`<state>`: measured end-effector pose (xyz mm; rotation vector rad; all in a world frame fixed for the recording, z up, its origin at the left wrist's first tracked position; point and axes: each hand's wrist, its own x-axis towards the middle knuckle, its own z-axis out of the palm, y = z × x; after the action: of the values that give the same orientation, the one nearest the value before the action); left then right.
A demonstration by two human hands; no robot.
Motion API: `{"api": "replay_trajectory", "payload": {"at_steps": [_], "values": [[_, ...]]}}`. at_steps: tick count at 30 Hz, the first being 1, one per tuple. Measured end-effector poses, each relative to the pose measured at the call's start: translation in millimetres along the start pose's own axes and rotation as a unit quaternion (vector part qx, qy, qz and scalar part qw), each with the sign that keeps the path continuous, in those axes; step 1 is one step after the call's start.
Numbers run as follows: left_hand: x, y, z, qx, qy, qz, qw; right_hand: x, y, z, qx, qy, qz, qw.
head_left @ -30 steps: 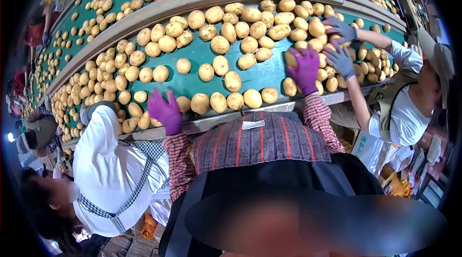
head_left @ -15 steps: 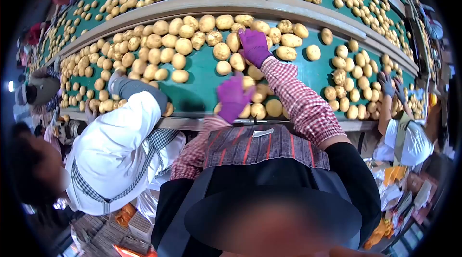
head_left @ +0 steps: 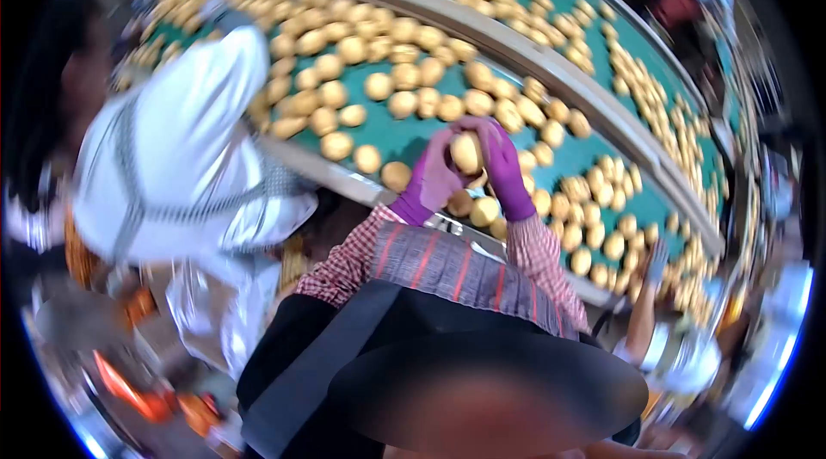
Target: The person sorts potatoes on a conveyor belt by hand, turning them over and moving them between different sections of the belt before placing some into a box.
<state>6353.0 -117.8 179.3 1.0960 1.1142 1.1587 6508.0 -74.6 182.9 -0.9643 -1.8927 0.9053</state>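
Observation:
A single pale yellow potato point(head_left: 467, 154) sits between my two purple-gloved hands, close to the belt's near edge. My left hand point(head_left: 433, 175) closes on its left side. My right hand point(head_left: 506, 171) curls round its top and right side. The gloves hide part of the potato. Below and between my hands, more potatoes point(head_left: 484, 211) lie near the belt edge. Many loose potatoes cover the green belt point(head_left: 387, 134) in front of me.
A grey rail point(head_left: 413, 5) separates this belt from another potato-covered belt beyond. The near metal edge point(head_left: 344, 179) runs in front of my body. A person in white point(head_left: 172, 166) reaches over the belt at my left. Another person's gloved hand point(head_left: 657, 261) is at the right.
My right hand has drawn back from the far potatoes, and both hands have come together around one potato. The view has turned, so the belt now slopes down to the right.

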Motion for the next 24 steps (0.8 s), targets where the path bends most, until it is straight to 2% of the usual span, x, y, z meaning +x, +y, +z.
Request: {"api": "replay_trajectory", "payload": {"at_steps": [1,2,3,4,5,6,7,8,9,11,12,14,16,18,19,20,22,23,24], "values": [[-11.1,-12.3,-0.3,-0.045,0.025,0.059,0.997,-5.0,3.0,3.2,0.054,-0.013,0.049,0.997],[-28.4,-13.0,-9.9,-0.180,0.034,0.012,0.983,-4.6,1.6,1.8,-0.039,0.000,-0.028,0.999],[-45.7,-14.1,-18.4,-0.313,0.056,-0.031,0.948,-6.4,1.2,0.0,0.003,0.009,0.011,1.000],[-76.6,-4.7,-32.1,-0.540,0.032,-0.148,0.828,-14.1,-3.3,6.9,0.034,0.010,0.050,0.998],[-93.6,23.6,-34.7,-0.397,0.139,-0.133,0.898,-16.1,-5.1,8.2,0.094,0.030,0.109,0.989],[-107.0,27.4,-45.4,-0.355,0.181,-0.008,0.917,-15.7,-0.6,0.5,0.091,0.020,0.104,0.990],[-124.7,42.8,-59.9,-0.148,0.305,0.104,0.935,-16.6,5.6,-6.6,0.080,0.020,0.097,0.992],[-153.8,68.3,-69.8,0.072,0.406,0.194,0.890,-24.8,3.8,-12.1,0.037,0.005,0.086,0.996],[-180.9,102.7,-80.7,0.204,0.489,0.227,0.817,-33.5,10.6,-12.8,0.020,0.018,0.085,0.996],[-228.1,131.8,-120.5,0.286,0.633,0.341,0.634,-55.1,8.0,-8.2,0.028,0.009,0.071,0.997],[-253.7,145.8,-143.3,0.311,0.701,0.374,0.522,-60.1,11.5,-5.9,0.018,-0.004,0.065,0.998],[-290.2,169.1,-214.2,0.360,0.794,0.318,0.372,-61.6,11.4,3.6,0.046,-0.041,0.065,0.996],[-306.5,177.5,-307.2,0.318,0.767,0.348,0.435,-60.2,15.8,15.9,0.055,-0.065,0.051,0.995],[-320.3,148.4,-419.9,0.353,0.787,0.195,0.467,-57.2,16.7,23.3,0.009,-0.099,0.028,0.995],[-333.3,126.4,-454.5,0.312,0.794,0.076,0.516,-57.1,13.5,26.5,0.013,-0.111,0.032,0.993],[-345.4,105.4,-473.0,0.265,0.786,-0.041,0.557,-59.5,26.4,29.0,-0.022,-0.113,-0.005,0.993],[-356.4,60.4,-464.3,0.383,0.734,0.014,0.561,-72.0,35.9,26.7,-0.101,-0.121,-0.017,0.987],[-351.8,43.4,-440.6,0.372,0.752,0.045,0.542,-82.2,47.1,26.1,-0.116,-0.113,-0.042,0.986],[-345.6,20.3,-408.7,0.361,0.764,0.073,0.530,-93.0,74.6,25.3,-0.202,-0.147,-0.127,0.960]]}}
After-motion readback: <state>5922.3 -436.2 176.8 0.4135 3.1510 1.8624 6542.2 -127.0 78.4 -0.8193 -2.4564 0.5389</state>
